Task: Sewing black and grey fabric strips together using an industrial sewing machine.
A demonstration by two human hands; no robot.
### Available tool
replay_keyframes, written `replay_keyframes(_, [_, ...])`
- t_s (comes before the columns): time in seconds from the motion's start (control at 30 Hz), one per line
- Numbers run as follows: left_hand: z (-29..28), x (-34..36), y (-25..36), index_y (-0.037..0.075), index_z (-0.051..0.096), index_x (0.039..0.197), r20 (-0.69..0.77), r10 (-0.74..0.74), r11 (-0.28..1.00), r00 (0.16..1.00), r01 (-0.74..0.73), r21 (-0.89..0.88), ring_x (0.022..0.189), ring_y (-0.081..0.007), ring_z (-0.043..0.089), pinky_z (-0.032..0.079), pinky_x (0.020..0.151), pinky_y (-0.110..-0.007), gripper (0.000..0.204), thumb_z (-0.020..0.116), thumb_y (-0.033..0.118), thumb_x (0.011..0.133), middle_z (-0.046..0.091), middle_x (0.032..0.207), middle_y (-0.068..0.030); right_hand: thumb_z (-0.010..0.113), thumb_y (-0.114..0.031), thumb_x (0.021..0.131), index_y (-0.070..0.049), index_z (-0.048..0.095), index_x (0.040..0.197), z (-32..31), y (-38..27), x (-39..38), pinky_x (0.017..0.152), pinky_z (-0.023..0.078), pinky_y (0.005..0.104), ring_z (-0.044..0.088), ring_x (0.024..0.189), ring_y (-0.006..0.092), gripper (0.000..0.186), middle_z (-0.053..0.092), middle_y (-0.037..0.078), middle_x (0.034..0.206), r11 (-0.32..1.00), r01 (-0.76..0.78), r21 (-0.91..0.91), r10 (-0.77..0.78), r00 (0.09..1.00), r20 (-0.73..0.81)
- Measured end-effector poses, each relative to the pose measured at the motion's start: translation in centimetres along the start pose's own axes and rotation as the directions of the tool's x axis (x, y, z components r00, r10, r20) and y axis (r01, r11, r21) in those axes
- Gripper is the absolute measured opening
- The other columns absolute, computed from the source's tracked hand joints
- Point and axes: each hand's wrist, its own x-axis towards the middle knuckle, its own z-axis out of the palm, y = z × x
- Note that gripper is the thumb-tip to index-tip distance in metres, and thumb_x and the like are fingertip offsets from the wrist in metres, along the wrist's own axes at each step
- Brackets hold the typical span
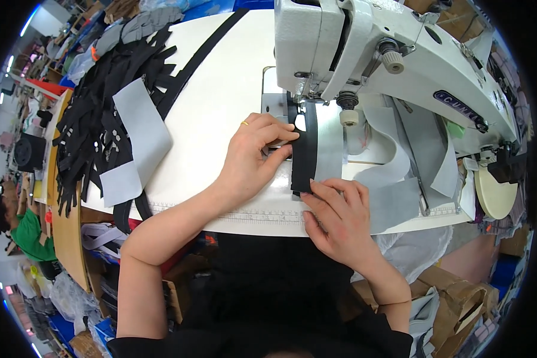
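A black fabric strip (305, 156) runs lengthwise under the needle area of a white sewing machine (370, 45), alongside a light grey fabric piece (330, 146). My left hand (253, 152) is closed at the strip's left edge, its thumb and fingertips meeting there just in front of the presser foot (304, 101). At the strip's near end, my right hand (342, 218) has its fingertips bent onto the black band, with the thumb lower down. What lies under those fingertips is hidden.
Many black strips (101, 101) are heaped on the table's left side, with a loose grey piece (143, 128) over them. More grey fabric (391, 203) lies right of my right hand. A printed ruler (250, 215) follows the near table edge. A person in green (36, 235) is far left.
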Motion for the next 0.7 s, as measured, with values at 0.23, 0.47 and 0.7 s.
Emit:
replay_keyframes(0.23, [0.2, 0.0, 0.0, 0.004, 0.077, 0.108, 0.008, 0.037, 0.998, 0.999, -0.037, 0.041, 0.112, -0.0283, 0.062, 0.049, 0.097, -0.036, 0.028, 0.072, -0.007, 0.082, 0.07, 0.117, -0.0104, 0.076, -0.018, 0.084, -0.005, 0.072, 0.114, -0.1, -0.1, 0.2, 0.097, 0.041, 0.0447, 0.061, 0.115, 0.0257, 0.032, 0.066, 0.007, 0.128, 0.999, -0.041, -0.025, 0.041, 0.999, -0.001])
replay_keyframes(0.47, [0.2, 0.2, -0.2, 0.004, 0.077, 0.112, 0.019, -0.017, 1.0, 1.0, 0.017, -0.006, 0.113, -0.0271, 0.061, 0.053, 0.091, -0.034, 0.033, 0.07, -0.009, 0.083, 0.066, 0.119, -0.0107, 0.075, -0.021, 0.087, -0.006, 0.071, 0.113, -0.4, 0.9, 1.9, 0.098, 0.04, 0.0471, 0.058, 0.117, 0.0273, 0.031, 0.065, 0.007, 0.131, 0.994, -0.025, -0.108, 0.029, 0.999, 0.038])
replay_keyframes(0.7, [0.6, -0.1, -1.6, 0.007, 0.078, 0.111, -0.019, 0.084, 0.996, 0.996, -0.083, 0.023, 0.112, -0.0285, 0.062, 0.055, 0.086, -0.037, 0.032, 0.073, -0.006, 0.082, 0.066, 0.118, -0.0108, 0.074, -0.023, 0.089, -0.006, 0.071, 0.11, -0.9, 1.5, 3.4, 0.101, 0.04, 0.0487, 0.057, 0.118, 0.0302, 0.027, 0.065, 0.008, 0.132, 0.996, 0.053, -0.065, -0.048, 0.996, 0.079])
